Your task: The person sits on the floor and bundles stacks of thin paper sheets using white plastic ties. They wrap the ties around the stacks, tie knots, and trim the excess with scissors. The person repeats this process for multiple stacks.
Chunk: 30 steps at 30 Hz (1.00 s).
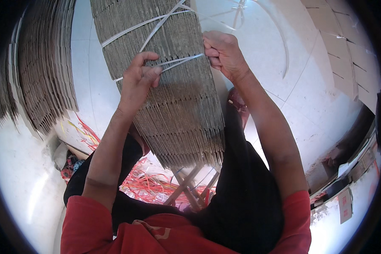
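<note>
A long bundle of flattened brown cardboard pieces [182, 106], packed on edge, stretches away in front of me. Narrow white plastic straps [180, 62] run across it, two of them crossing further up. My right hand [225, 53] is closed in a fist at the bundle's right edge, gripping the strap where its two strands meet. Above the left part of the bundle, my left hand [142, 78] has its thumb pressed toward curled fingers at the other end of those strands, the index finger raised apart. The exact grip there is partly hidden.
Crossed wooden legs [186, 186] show beneath the bundle's near end, between my knees. Red and yellow strap scraps [150, 182] litter the floor. More cardboard stacks [44, 63] stand at left; flat cardboard [336, 46] lies far right. A loose white strap [283, 38] curves over the floor.
</note>
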Tool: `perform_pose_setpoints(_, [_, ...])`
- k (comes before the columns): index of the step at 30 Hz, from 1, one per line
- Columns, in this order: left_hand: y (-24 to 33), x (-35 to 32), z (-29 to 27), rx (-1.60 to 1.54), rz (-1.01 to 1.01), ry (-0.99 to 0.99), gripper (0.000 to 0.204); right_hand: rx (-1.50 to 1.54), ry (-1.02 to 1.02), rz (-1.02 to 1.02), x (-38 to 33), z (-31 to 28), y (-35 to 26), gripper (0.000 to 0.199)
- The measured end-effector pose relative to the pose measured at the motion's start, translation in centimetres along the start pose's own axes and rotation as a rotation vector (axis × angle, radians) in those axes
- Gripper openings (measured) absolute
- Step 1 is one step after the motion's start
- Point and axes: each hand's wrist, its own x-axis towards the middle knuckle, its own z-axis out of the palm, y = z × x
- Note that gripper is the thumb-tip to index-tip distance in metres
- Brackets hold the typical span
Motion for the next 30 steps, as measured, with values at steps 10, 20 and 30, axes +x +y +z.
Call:
perform_pose_setpoints(10, [-0.2, -1.0, -1.1, 0.219, -0.064, 0.075, 0.022, 0.016, -0.026, -0.014, 0.0, -0.2, 0.1, 0.026])
perform_pose_setpoints(20, [1.0, 1.7, -3.7, 1.137, 0.607, -0.265, 0.017, -0.075, -0.026, -0.049, 0.0, -0.1, 0.2, 0.026])
perform_pose_setpoints(30, [1.5, 2.1, -3.4, 1.090, 0.849, -0.075, 0.015, -0.041, -0.031, -0.014, 0.2, -0.5, 0.3, 0.026])
